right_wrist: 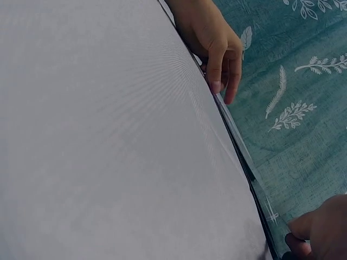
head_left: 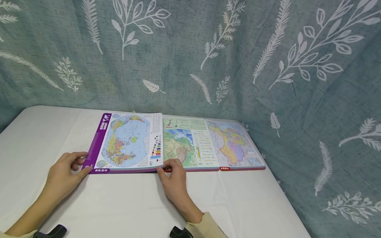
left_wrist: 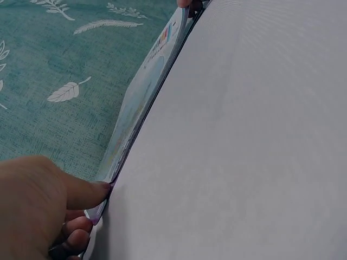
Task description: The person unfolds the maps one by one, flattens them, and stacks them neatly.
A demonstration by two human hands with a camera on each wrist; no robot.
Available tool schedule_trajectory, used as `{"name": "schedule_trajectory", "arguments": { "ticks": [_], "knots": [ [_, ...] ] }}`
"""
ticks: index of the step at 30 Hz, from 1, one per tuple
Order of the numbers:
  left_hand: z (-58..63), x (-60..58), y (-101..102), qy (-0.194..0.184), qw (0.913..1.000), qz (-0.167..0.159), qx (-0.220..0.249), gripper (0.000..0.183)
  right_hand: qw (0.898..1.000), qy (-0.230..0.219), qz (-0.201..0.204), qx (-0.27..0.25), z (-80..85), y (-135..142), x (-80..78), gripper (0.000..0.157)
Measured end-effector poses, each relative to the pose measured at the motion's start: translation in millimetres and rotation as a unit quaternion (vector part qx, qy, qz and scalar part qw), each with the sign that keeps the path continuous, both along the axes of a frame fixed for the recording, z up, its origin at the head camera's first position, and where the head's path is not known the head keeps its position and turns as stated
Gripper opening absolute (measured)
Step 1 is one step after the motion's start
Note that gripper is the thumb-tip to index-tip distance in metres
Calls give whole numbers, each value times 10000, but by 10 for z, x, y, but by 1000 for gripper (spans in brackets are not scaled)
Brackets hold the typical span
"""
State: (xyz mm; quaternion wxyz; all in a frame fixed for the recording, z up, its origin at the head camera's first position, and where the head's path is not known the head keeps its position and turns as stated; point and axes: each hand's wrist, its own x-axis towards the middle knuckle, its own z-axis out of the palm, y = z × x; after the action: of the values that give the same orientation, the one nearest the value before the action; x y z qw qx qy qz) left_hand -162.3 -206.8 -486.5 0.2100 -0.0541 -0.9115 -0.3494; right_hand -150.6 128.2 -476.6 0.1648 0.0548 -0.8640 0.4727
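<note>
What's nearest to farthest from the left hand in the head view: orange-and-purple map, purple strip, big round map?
1. Purple strip: touched by the left hand.
2. Big round map: just right of that.
3. Orange-and-purple map: far right end.

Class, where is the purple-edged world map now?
In the head view, the world map is left of the picture's middle, just left of the relief map, with the left hand and right hand at its near corners.

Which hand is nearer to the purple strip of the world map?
Left. The left hand grips the purple strip at its near end; the right hand is farther, at the opposite near corner of the world map.
</note>
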Motion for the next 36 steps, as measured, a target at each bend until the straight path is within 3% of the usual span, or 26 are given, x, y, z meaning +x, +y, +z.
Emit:
{"name": "schedule_trajectory", "arguments": {
  "ticks": [8,24,36],
  "knots": [
    [33,-1,11,-26,9999,-85,-83,36,9993,-95,-33,-356,9,2,-12,9],
    [54,6,-4,-97,9999,-24,-76,33,9948,-138,-72,-1009,26,23,-25,9],
    [49,7,16,-192,9998,-22,-18,35,9947,-62,-277,-992,52,134,-31,6]
  ]
}}
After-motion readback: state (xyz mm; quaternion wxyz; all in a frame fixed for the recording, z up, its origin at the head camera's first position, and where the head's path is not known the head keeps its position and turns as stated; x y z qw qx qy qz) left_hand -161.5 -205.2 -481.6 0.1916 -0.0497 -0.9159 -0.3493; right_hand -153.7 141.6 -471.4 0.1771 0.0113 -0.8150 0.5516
